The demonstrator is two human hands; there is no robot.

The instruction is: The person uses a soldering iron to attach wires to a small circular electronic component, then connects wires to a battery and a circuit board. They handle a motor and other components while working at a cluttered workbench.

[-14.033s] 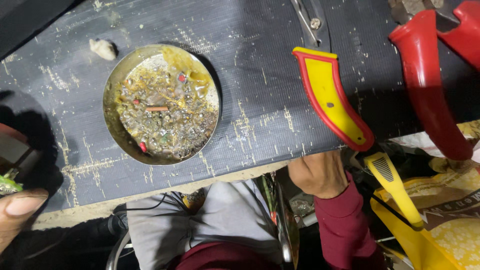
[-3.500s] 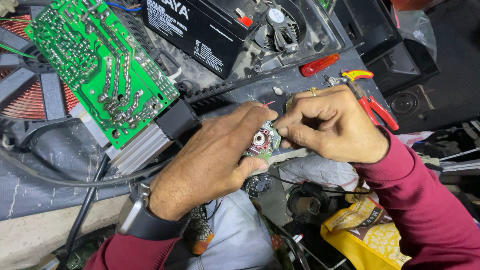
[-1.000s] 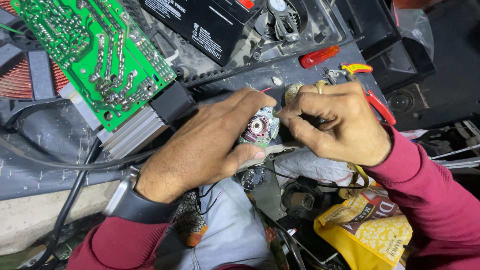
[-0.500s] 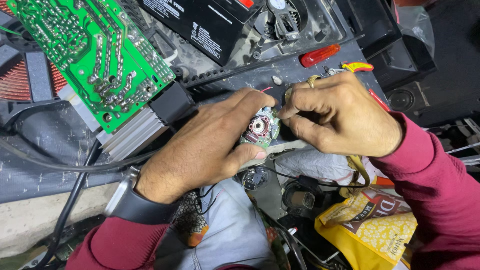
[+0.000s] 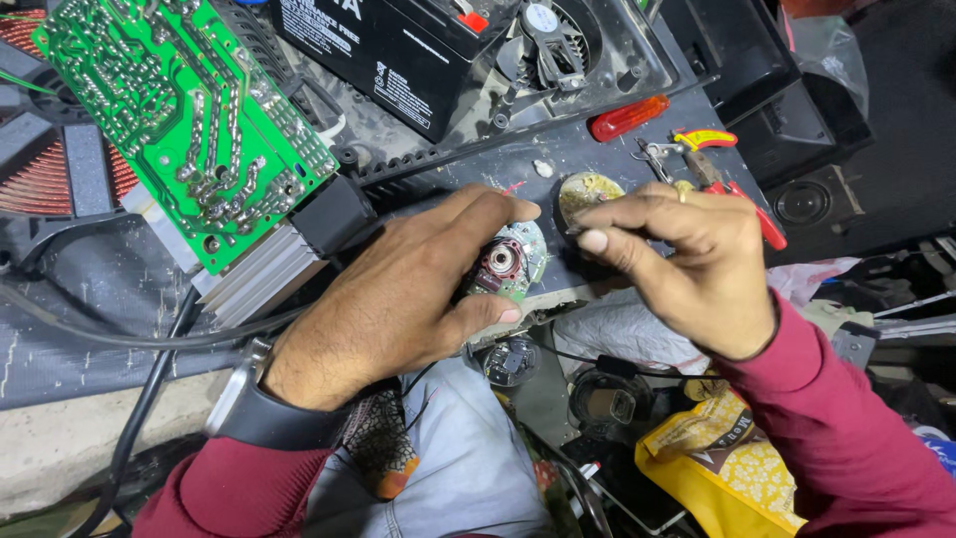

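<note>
A small round board (image 5: 508,264) is sitting between both hands, with the circuit board (image 5: 189,120) lying to its left, battery (image 5: 398,50) behind

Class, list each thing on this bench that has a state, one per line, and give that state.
Left hand: gripping the small round board.
Small round board: held at the bench edge, copper coil showing.
Right hand: fingers pinched together, just right of the board.
Green circuit board: solder side up, tilted.
Red pliers: lying unused.

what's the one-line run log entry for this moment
left hand: holds small round part | right hand: fingertips pinched beside it, apart | green circuit board: upper left | red pliers: behind right hand
</note>
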